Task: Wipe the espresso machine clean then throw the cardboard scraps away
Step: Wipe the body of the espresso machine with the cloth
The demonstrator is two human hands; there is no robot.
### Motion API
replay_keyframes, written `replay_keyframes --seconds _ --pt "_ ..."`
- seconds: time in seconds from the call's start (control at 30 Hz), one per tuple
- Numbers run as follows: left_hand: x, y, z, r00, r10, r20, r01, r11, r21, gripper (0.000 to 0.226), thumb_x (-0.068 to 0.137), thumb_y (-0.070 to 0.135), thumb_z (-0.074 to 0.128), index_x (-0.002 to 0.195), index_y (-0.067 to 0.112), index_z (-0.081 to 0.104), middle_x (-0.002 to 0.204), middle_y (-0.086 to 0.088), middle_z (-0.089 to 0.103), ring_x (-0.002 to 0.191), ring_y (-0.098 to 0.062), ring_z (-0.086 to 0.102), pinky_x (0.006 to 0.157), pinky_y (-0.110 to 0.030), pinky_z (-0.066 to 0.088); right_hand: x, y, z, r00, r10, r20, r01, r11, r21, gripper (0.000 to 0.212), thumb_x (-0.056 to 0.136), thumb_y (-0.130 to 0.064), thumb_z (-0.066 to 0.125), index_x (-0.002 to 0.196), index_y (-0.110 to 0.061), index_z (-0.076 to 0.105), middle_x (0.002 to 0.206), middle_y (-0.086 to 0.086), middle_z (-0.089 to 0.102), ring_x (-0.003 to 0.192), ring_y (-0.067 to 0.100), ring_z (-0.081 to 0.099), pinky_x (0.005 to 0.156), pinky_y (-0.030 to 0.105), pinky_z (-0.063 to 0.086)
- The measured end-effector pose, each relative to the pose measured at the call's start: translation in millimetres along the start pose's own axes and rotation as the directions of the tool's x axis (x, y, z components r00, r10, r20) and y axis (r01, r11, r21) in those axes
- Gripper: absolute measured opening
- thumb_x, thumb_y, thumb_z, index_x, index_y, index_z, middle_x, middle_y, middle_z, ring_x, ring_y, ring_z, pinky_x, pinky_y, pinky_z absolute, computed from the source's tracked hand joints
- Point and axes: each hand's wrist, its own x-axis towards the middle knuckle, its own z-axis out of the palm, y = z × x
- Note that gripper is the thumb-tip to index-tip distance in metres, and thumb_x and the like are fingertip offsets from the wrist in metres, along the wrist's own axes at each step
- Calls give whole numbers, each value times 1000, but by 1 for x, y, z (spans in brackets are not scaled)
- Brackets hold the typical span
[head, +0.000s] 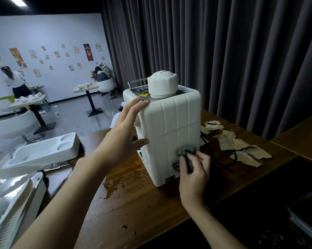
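Counter: dark wood counter (pixel 151 209), lower centre of the frame, with a few dark drops near the bottom edge.
Spill: brown wet patch (pixel 119 178) on the counter, just beside the machine's lower left corner.
Right hand: right hand (pixel 192 169), lower centre-right. The fingers are curled round a grey-green cloth (pixel 185 150) and press it on the machine's lower panel, near its right corner.
Left hand: left hand (pixel 126 126), centre of the frame, spread with fingers straight. The fingertips are on the machine's top left edge and the thumb is against its side lower down. It braces and holds nothing.
Espresso machine: cream espresso machine (pixel 169 126), centre of the frame, upright on the counter between the two hands. Its ribbed panel faces the camera and a white round cap (pixel 162 85) sits on top.
Cardboard scraps: torn brown cardboard scraps (pixel 241 146), right of centre, on the counter just beside the machine. Some lie over a black cord (pixel 223 160). Neither hand touches them; the right is the nearer.
Step in hand: the wipe, by my reading, low on the ribbed panel. The scraps look untouched.
Next move: probably carrying the cloth up and across the ribs while the left hand steadies the body. The spill likely needs the cloth too, before the scraps are gathered.
Far: grey curtain (pixel 223 51) behind the counter, upper right.
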Motion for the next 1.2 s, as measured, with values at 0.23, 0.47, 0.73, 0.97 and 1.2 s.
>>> replay_keyframes --seconds 0.23,0.47,0.73,0.97,1.2 --pt "0 2 -2 1000 -16 5 16 1000 3 102 79 17 83 147 47 14 162 21 6 144 -6 16 106 -20 25 33 12 -11 990 119 -73 -121 992 -24 18 86 0 69 104 2 70 111 1 54 102 13 56 82 13 48" --pt "0 4 -1 1000 -25 7 25 1000 -5 102 79 14 83 147 46 15 161 23 6 139 1 15 104 -20 27 -38 -17 15 994 -51 92 55 998 -41 15 79 -3 75 93 -5 72 106 -9 49 97 2 51 82 13 49" --pt "-1 2 -1 999 -32 0 32 999 -16 102 78 18 84 147 48 15 161 23 7 139 1 14 110 -29 25 18 -6 -7 991 82 103 -87 995 44 33 83 -6 71 110 -21 59 107 -6 54 101 15 60 82 38 58" --pt "0 3 0 999 -36 -3 36 999 -26 102 78 16 84 147 47 16 161 23 7 140 0 15 112 -34 29 5 -25 1 997 -36 64 37 999 -11 31 84 0 70 114 -8 65 107 -4 52 100 12 58 81 29 58" --pt "0 1 -2 999 -44 5 44 999 -26 102 78 17 84 146 51 15 161 24 6 139 1 15 108 -29 28 19 -20 -2 998 11 56 -13 999 38 30 83 1 70 111 -7 67 109 -4 49 101 9 54 86 20 51"
